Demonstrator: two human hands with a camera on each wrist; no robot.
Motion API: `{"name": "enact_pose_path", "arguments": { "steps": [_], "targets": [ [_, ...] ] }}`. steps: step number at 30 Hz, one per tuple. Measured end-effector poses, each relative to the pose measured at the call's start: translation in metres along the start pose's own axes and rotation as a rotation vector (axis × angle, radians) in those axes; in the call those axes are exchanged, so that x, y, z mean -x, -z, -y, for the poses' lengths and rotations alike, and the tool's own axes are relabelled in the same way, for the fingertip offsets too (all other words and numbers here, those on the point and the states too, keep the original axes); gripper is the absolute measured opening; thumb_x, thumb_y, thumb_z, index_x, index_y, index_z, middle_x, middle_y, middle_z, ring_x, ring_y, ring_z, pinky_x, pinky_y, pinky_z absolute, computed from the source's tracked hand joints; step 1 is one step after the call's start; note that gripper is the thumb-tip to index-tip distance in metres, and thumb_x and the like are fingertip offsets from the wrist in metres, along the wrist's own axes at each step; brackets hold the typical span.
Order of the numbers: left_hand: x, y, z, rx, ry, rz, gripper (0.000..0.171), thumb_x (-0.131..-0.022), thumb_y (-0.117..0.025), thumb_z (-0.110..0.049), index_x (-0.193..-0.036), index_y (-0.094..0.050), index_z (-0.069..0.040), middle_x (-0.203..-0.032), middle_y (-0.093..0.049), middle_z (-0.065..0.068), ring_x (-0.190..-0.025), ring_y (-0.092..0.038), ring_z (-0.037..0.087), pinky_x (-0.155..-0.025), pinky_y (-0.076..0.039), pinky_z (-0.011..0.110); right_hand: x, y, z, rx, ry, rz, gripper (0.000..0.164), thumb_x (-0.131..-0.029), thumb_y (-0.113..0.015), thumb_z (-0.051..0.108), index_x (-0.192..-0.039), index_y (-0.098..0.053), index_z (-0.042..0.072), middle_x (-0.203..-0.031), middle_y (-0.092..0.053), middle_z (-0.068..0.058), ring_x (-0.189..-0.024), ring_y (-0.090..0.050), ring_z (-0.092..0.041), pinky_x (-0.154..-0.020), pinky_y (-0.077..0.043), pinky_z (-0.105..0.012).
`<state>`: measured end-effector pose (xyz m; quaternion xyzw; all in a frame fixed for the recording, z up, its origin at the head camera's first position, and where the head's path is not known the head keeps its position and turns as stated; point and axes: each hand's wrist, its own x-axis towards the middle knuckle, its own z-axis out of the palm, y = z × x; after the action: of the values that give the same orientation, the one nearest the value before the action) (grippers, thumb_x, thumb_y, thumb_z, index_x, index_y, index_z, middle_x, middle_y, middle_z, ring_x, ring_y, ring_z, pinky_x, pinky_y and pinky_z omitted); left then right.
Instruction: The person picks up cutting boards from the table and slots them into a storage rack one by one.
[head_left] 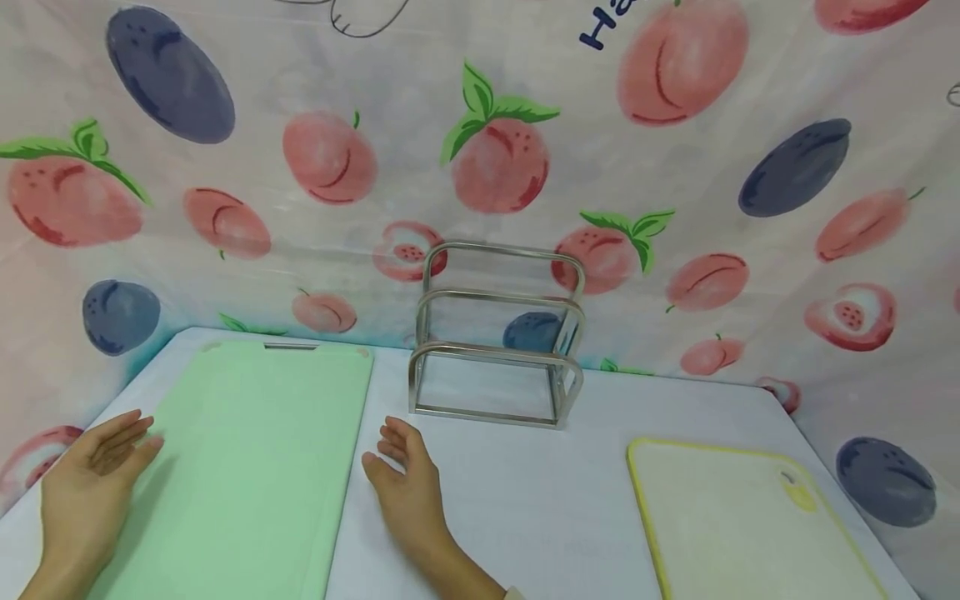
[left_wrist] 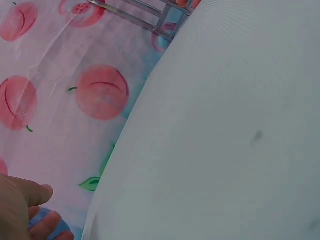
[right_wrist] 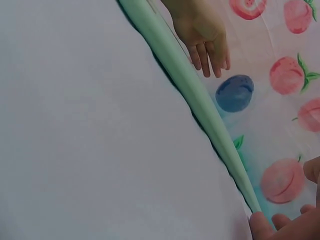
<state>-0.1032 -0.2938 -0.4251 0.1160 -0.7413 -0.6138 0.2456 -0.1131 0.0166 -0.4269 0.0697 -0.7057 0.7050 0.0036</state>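
Observation:
A light green cutting board lies flat on the white table, with a slot at its far end. My left hand hovers by its left edge, casting a shadow on the board; the fingers are loosely bent and hold nothing. Just beyond the right edge is my right hand, its fingers relaxed and nothing between them. The right wrist view shows the board's edge side-on, with the left hand past it and part of the right hand at the lower corner.
A metal rack with three upright hoops stands at the table's back edge. To the right lies a pale cutting board with a yellow rim, cut off by the frame. Fruit-printed cloth hangs behind the white table.

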Motion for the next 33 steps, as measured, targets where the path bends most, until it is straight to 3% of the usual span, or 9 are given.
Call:
{"name": "enact_pose_path", "arguments": {
  "steps": [6, 13, 22, 25, 29, 31, 33],
  "targets": [
    [-0.002, -0.003, 0.004, -0.063, 0.049, -0.055, 0.040, -0.086, -0.070, -0.002, -0.123, -0.063, -0.014, -0.096, -0.063, -0.026, -0.091, -0.056, -0.011, -0.078, -0.039, 0.002, 0.000, 0.001, -0.004, 0.018, 0.001, 0.031, 0.048, -0.093, -0.061, 0.018, -0.137, -0.045, 0.007, -0.133, -0.052, -0.009, -0.119, -0.052, -0.022, -0.096, -0.044, -0.025],
    [-0.004, 0.006, 0.008, -0.238, 0.095, -0.065, 0.048, -0.088, -0.070, -0.016, -0.134, -0.056, -0.010, -0.095, -0.055, -0.034, -0.086, -0.049, -0.019, -0.073, -0.038, -0.001, 0.003, -0.003, -0.003, -0.030, -0.037, 0.097, 0.051, -0.094, -0.061, 0.019, -0.140, -0.043, 0.008, -0.139, -0.049, -0.007, -0.121, -0.051, -0.020, -0.096, -0.043, -0.023],
    [-0.009, 0.016, 0.012, -0.270, 0.173, 0.027, 0.065, -0.091, -0.067, -0.020, -0.145, -0.037, 0.001, -0.103, -0.052, -0.030, -0.088, -0.047, -0.021, -0.069, -0.039, -0.001, 0.010, -0.010, 0.000, -0.049, -0.061, 0.163, 0.056, -0.093, -0.063, 0.020, -0.143, -0.040, 0.009, -0.141, -0.046, -0.006, -0.125, -0.047, -0.019, -0.097, -0.043, -0.025],
    [-0.010, 0.019, 0.010, -0.384, 0.181, 0.092, 0.068, -0.092, -0.064, -0.031, -0.146, -0.035, 0.001, -0.126, -0.057, -0.011, -0.100, -0.046, -0.018, -0.067, -0.038, -0.001, 0.011, -0.012, 0.000, -0.054, -0.086, 0.177, 0.057, -0.091, -0.065, 0.019, -0.142, -0.042, 0.011, -0.140, -0.047, -0.005, -0.124, -0.048, -0.018, -0.096, -0.043, -0.023],
    [-0.013, 0.022, 0.009, -0.548, 0.173, 0.126, 0.069, -0.093, -0.061, -0.041, -0.143, -0.040, 0.001, -0.139, -0.045, 0.022, -0.099, -0.042, -0.018, -0.061, -0.036, 0.001, 0.014, -0.013, 0.002, -0.021, -0.119, 0.187, 0.058, -0.090, -0.067, 0.021, -0.142, -0.043, 0.013, -0.139, -0.047, -0.006, -0.119, -0.054, -0.019, -0.092, -0.045, -0.021],
    [-0.015, 0.022, 0.010, -0.586, 0.173, 0.130, 0.069, -0.093, -0.060, -0.042, -0.142, -0.040, 0.003, -0.138, -0.046, 0.024, -0.093, -0.040, -0.019, -0.061, -0.035, 0.002, 0.014, -0.014, 0.003, 0.015, -0.114, 0.185, 0.058, -0.090, -0.066, 0.021, -0.142, -0.043, 0.011, -0.139, -0.047, -0.007, -0.116, -0.056, -0.019, -0.091, -0.046, -0.021],
    [-0.016, 0.022, 0.012, -0.627, 0.165, 0.154, 0.071, -0.093, -0.059, -0.043, -0.143, -0.039, 0.003, -0.139, -0.045, 0.025, -0.100, -0.043, -0.015, -0.071, -0.037, 0.004, 0.012, -0.015, 0.003, 0.051, -0.104, 0.173, 0.059, -0.090, -0.066, 0.021, -0.142, -0.043, 0.007, -0.137, -0.050, -0.007, -0.114, -0.058, -0.017, -0.089, -0.047, -0.021]
  ]
}}
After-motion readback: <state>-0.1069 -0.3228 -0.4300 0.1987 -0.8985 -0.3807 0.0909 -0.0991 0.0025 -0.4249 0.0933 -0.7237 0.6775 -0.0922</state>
